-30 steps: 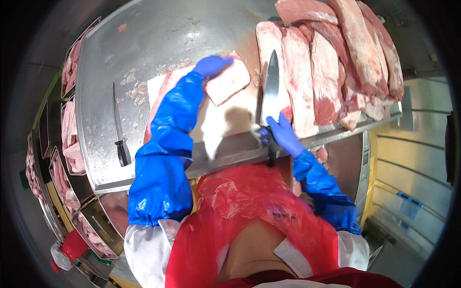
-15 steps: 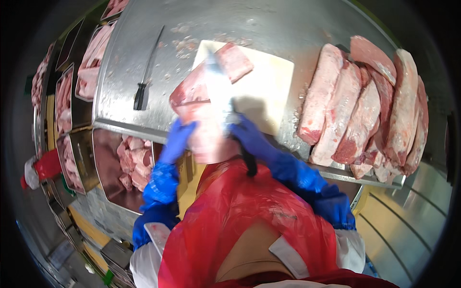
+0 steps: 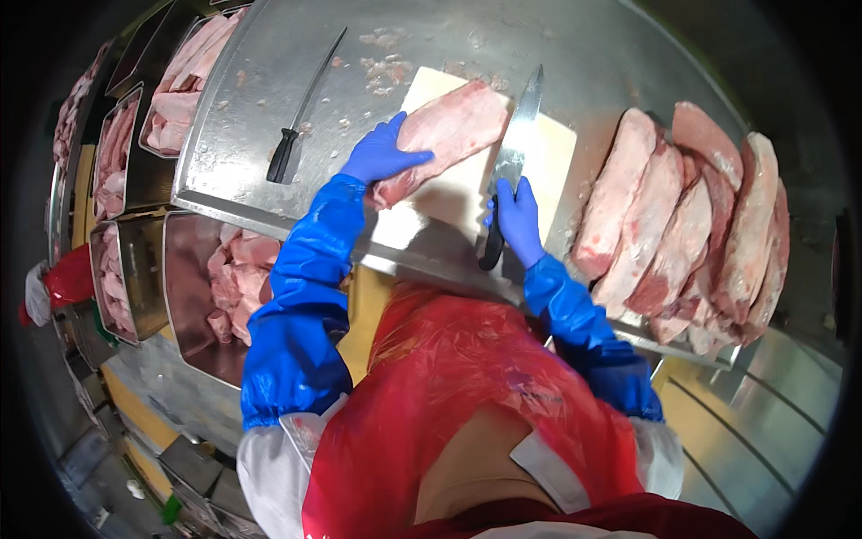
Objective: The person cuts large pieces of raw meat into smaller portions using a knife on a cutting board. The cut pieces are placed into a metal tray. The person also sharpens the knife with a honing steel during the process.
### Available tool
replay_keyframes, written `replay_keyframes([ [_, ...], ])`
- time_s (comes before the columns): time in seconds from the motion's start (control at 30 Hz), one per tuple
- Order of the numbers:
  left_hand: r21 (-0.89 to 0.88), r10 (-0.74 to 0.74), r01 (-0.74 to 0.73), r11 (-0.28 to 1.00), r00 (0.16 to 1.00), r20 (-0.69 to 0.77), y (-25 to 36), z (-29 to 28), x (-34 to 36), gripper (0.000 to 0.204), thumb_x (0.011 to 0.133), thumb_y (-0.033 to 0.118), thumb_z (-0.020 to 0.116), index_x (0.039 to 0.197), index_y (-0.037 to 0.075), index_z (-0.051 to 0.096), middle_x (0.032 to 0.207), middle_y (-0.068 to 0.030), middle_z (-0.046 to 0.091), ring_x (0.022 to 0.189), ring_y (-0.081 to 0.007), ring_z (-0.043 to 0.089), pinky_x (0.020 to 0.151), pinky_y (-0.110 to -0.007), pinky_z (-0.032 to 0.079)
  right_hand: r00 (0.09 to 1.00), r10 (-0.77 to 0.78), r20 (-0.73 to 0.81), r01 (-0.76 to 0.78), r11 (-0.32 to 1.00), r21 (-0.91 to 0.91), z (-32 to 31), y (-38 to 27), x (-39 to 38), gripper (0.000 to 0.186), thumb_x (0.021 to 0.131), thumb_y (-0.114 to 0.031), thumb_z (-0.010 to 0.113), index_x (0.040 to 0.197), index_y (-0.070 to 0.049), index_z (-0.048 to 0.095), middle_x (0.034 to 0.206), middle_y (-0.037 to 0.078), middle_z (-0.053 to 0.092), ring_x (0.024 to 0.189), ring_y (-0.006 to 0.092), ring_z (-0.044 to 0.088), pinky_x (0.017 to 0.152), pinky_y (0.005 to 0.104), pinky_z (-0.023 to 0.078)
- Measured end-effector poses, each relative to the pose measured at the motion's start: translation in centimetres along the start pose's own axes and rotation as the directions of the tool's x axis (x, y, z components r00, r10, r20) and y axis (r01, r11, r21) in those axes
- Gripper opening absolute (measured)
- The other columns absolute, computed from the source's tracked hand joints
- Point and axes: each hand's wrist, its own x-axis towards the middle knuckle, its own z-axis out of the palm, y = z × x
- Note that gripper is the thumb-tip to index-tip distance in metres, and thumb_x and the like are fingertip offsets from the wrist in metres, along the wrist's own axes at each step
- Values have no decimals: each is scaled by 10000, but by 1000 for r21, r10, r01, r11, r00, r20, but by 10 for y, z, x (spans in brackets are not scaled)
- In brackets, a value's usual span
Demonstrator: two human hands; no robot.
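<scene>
A slab of pale pink raw meat (image 3: pixel 458 126) lies slantwise across a white cutting board (image 3: pixel 549 166). My left hand (image 3: pixel 384 154) grips its near left end, fingers over the far side and thumb along the near side. In my right hand (image 3: pixel 519 220) is a long knife (image 3: pixel 514 148) with a black handle, blade pointing away from me. The blade is just right of the slab, over the board. Both hands wear blue gloves and blue sleeves.
On the metal table (image 3: pixel 296 40) lies a sharpening steel (image 3: pixel 305 108), left of the board. Several long meat pieces (image 3: pixel 682 216) are heaped at the right. Metal bins of meat (image 3: pixel 241 278) stand left. Another person's red-clothed arm (image 3: pixel 67 274) shows at far left.
My left hand has moved away from me onto the slab. The knife has shifted right, off the meat. The meat seen between my hands at the table edge is no longer there.
</scene>
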Motion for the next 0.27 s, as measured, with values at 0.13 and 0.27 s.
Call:
replay_keyframes([
  [0.13, 315, 70, -34, 949, 992, -103, 20, 15, -21, 1177, 600, 596, 801, 1495, 28, 290, 1362, -247, 475, 1234, -417, 484, 1021, -526, 393, 924, -377, 60, 364, 823, -435, -7, -23, -7, 246, 1001, -250, 533, 1039, -10, 502, 767, 135, 619, 557, 231, 617, 500, 346, 479],
  [0.27, 314, 123, -38, 949, 959, -256, -15, 25, -47, 1181, 605, 589, 805, 1507, 46, 270, 1408, -201, 446, 1298, -382, 427, 1057, -515, 354, 830, -457, 319, 540, 516, -665, 36, -45, 17, 258, 997, -284, 495, 1124, -60, 494, 966, 279, 623, 832, 466, 620, 700, 500, 502],
])
